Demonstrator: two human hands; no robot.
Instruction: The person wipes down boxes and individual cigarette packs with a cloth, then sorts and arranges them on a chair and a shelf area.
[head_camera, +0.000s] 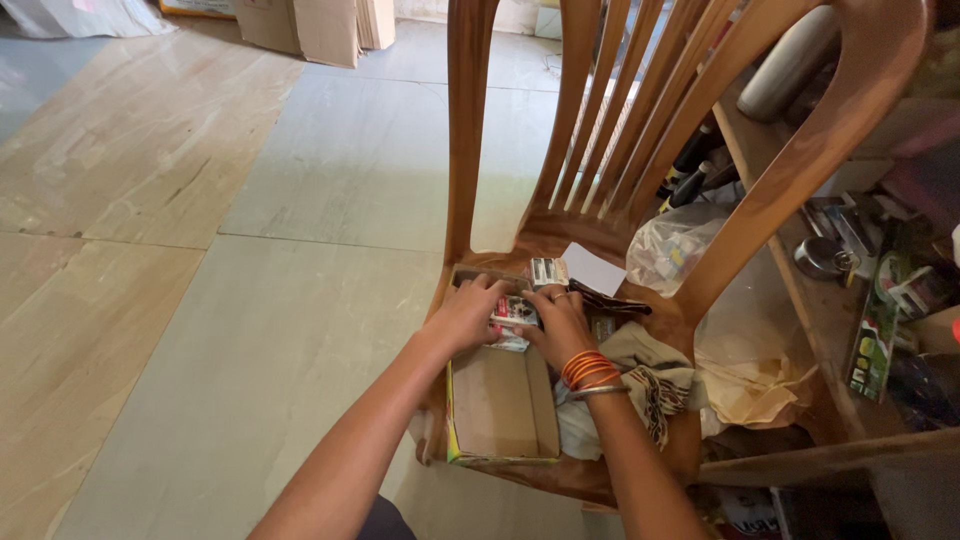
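An open cardboard box (500, 410) lies on the seat of a wooden chair (470, 130). Both of my hands reach into its far end. My left hand (470, 312) and my right hand (556, 322) together grip a small printed packet (514, 313) between their fingers. Orange and silver bangles ring my right wrist. Another small packet (548, 271) sits just beyond the box, near the chair back.
A patterned cloth (650, 380) and a clear plastic bag (672, 245) lie on the seat's right side. Wooden shelves (830, 310) cluttered with tins, bottles and tools stand to the right. Tiled floor (280, 200) spreads left; cardboard boxes (320, 25) rest far back.
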